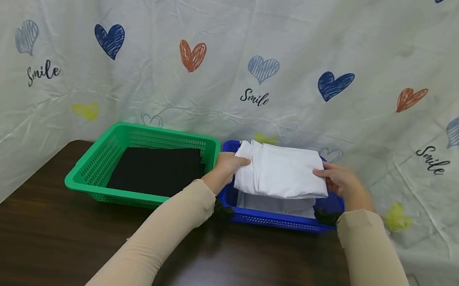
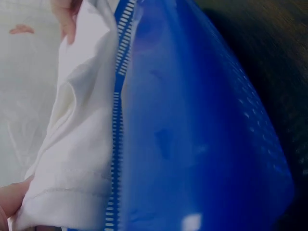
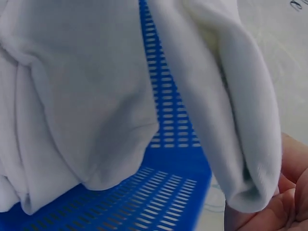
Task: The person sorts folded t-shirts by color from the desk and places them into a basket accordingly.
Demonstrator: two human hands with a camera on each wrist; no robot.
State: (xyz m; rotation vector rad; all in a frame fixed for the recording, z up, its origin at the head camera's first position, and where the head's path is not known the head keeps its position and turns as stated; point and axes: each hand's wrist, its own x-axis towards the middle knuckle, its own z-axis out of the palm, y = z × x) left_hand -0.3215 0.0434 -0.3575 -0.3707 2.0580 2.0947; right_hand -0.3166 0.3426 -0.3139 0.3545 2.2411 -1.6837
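A folded white cloth garment (image 1: 287,172) is held level over the blue basket (image 1: 280,220). My left hand (image 1: 226,168) pinches its left edge, thumb on top. At the opposite edge my right hand (image 1: 342,180) grips it the same way, with the fingers underneath. More folded white cloth (image 1: 277,205) lies in the blue basket below. In the right wrist view the held garment (image 3: 226,106) hangs in a thick fold beside the right hand (image 3: 274,207), apart from the white cloth (image 3: 91,96) in the basket. The left wrist view shows the left thumb (image 2: 17,195) at the garment's edge.
Left of the blue basket stands a green basket (image 1: 121,193) with folded black cloth (image 1: 154,170) in it. Both rest on a dark brown table (image 1: 215,269). Behind them hangs a white sheet (image 1: 226,20) printed with hearts and the word Smile.
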